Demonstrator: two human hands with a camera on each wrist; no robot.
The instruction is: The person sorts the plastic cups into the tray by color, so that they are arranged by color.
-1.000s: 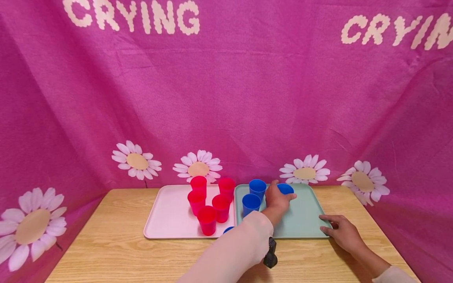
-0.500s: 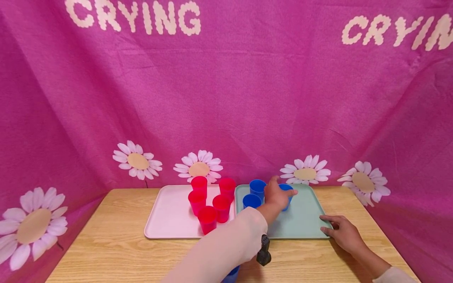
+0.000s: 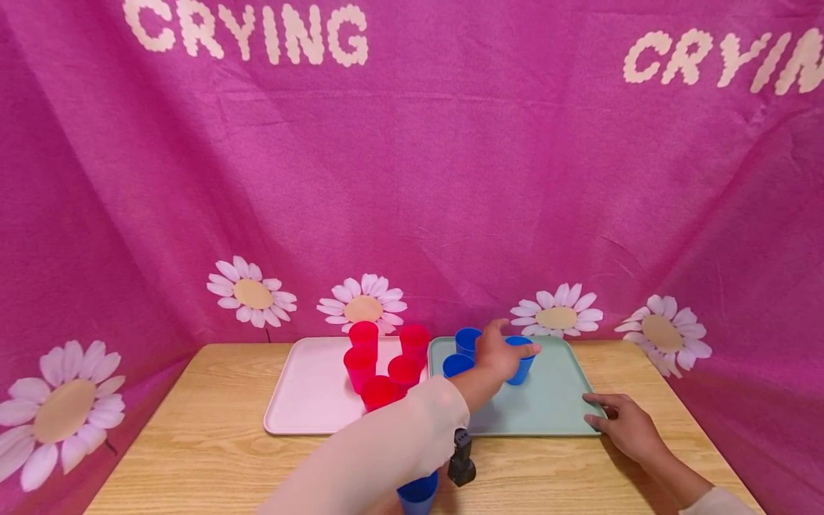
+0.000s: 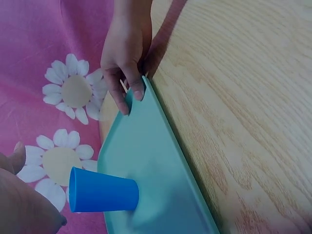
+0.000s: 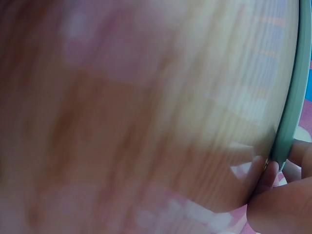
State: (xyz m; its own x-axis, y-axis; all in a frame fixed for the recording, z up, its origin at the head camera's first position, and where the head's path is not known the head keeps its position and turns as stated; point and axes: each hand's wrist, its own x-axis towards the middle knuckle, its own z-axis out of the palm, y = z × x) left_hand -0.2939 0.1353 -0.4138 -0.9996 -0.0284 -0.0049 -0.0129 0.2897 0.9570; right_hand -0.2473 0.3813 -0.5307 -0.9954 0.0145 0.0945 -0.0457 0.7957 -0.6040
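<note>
My left hand (image 3: 498, 357) hovers with spread fingers beside an upright blue cup (image 3: 520, 366) on the green tray (image 3: 560, 408). In the left wrist view a gap shows between this hand (image 4: 27, 197) and the cup (image 4: 103, 191). To the left stand two more blue cups, one at the back (image 3: 466, 342) and one closer (image 3: 458, 365), partly covered by the hand and sleeve. My right hand (image 3: 629, 427) grips the tray's near right corner; the right wrist view has its fingers on both sides of the rim (image 5: 291, 122).
Several red cups (image 3: 360, 368) stand on the pink tray (image 3: 302, 400), the nearest partly behind my left sleeve (image 3: 386, 450). A further blue cup (image 3: 417, 495) is at the wooden table's (image 3: 212, 458) front. Behind hangs a pink cloth (image 3: 418, 179) with daisies.
My left hand has come off the right blue cup, which now shows more fully. The left sleeve has swung left, covering some red cups and uncovering the front blue cup. The right hand stays put.
</note>
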